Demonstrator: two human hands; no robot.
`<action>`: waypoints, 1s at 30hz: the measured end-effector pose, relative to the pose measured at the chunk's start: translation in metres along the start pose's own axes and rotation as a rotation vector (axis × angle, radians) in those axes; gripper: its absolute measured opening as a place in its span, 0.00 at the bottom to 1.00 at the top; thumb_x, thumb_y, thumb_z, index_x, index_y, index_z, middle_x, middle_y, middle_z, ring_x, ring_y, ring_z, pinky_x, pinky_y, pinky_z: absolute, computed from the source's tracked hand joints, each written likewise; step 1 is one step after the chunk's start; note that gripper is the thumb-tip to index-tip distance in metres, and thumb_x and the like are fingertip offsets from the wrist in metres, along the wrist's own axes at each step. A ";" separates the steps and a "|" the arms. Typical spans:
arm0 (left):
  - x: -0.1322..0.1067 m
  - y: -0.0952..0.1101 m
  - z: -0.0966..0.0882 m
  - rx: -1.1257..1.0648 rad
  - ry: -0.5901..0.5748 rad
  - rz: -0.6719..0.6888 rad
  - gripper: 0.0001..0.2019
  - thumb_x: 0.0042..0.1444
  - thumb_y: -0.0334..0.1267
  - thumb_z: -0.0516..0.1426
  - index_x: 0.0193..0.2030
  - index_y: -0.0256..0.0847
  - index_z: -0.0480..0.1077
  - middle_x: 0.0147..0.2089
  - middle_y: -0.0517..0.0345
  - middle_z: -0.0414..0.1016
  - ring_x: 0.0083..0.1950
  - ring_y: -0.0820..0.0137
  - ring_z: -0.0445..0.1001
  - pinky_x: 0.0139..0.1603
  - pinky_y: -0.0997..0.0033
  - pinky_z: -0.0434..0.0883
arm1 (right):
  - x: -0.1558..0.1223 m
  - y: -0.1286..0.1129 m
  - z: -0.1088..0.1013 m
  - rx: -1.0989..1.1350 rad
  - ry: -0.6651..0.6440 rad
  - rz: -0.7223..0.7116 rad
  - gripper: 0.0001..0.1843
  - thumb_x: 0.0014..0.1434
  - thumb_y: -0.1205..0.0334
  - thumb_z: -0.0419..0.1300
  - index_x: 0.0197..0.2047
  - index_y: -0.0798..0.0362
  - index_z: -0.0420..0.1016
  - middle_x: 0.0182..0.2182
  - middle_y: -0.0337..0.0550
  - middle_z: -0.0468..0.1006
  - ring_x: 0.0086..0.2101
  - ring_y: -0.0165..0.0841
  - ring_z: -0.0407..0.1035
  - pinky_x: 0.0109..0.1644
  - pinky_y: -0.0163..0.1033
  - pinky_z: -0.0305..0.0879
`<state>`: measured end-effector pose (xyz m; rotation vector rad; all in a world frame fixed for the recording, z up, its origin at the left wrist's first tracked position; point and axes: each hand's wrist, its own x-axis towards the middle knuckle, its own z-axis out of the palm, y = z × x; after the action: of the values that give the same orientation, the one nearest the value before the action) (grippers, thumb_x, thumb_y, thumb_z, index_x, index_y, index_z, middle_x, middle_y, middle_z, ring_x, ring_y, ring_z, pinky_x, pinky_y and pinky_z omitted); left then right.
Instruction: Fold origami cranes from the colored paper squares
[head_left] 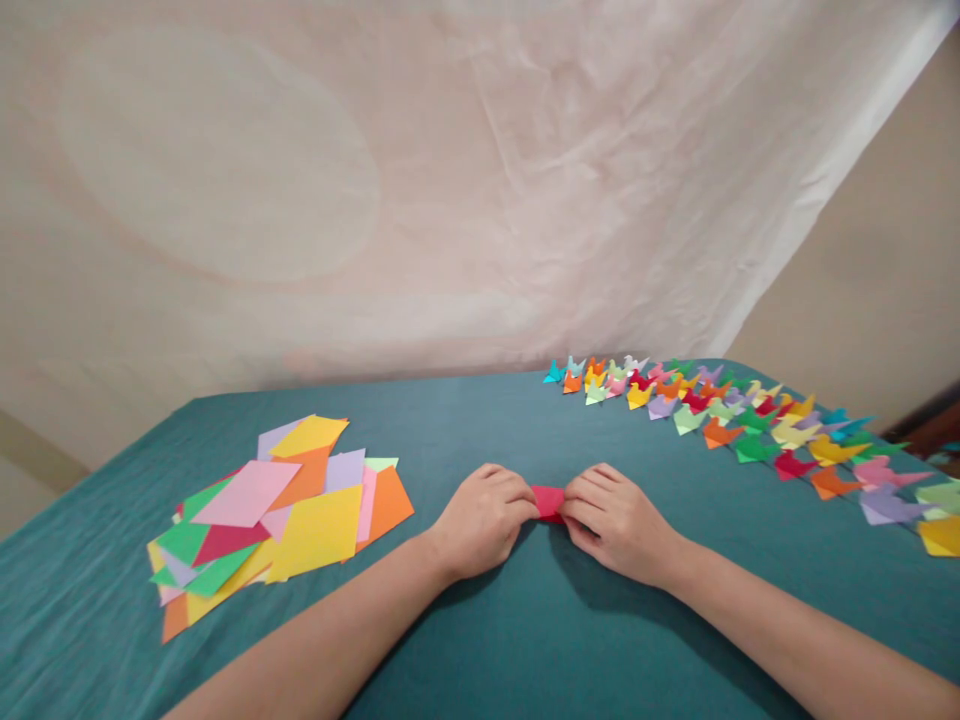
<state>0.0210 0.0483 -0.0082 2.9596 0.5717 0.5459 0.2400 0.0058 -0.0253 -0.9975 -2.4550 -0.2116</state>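
A small piece of folded red paper (549,502) shows between my two hands, just above or on the green cloth. My left hand (487,518) pinches its left end, with the fingers curled and the thumb below. At the opposite end my right hand (616,520) grips the paper between thumb and fingers. Both ends of the paper are hidden by the fingers, so its full folded shape cannot be made out.
Loose sheets of coloured paper (319,535) lie in an overlapping pile at the left. Rows of folded paper birds (724,432) stand along the right side. A green cloth (465,640) covers the table, and a pale fabric sheet (450,200) hangs behind it.
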 end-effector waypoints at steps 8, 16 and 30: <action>-0.001 -0.001 0.001 0.010 -0.070 0.021 0.12 0.58 0.30 0.50 0.45 0.42 0.70 0.44 0.55 0.73 0.48 0.67 0.67 0.51 0.65 0.61 | 0.001 0.002 -0.003 0.155 -0.040 0.091 0.07 0.56 0.71 0.54 0.35 0.52 0.72 0.34 0.43 0.73 0.36 0.33 0.65 0.41 0.41 0.57; 0.000 0.000 0.001 -0.002 -0.088 -0.015 0.11 0.56 0.28 0.51 0.43 0.41 0.71 0.43 0.56 0.73 0.48 0.68 0.68 0.50 0.66 0.62 | 0.002 0.011 -0.002 0.461 -0.077 0.245 0.06 0.59 0.66 0.55 0.34 0.51 0.73 0.35 0.42 0.72 0.37 0.32 0.65 0.43 0.40 0.61; -0.001 0.004 0.003 -0.026 -0.096 -0.032 0.20 0.57 0.30 0.49 0.57 0.42 0.61 0.59 0.54 0.65 0.60 0.67 0.62 0.59 0.62 0.59 | 0.005 0.010 0.002 0.530 -0.066 0.358 0.03 0.58 0.64 0.57 0.33 0.52 0.71 0.34 0.42 0.71 0.38 0.33 0.65 0.45 0.42 0.61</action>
<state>0.0225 0.0446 -0.0104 2.9279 0.5960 0.4022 0.2426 0.0166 -0.0248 -1.1731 -2.1554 0.5670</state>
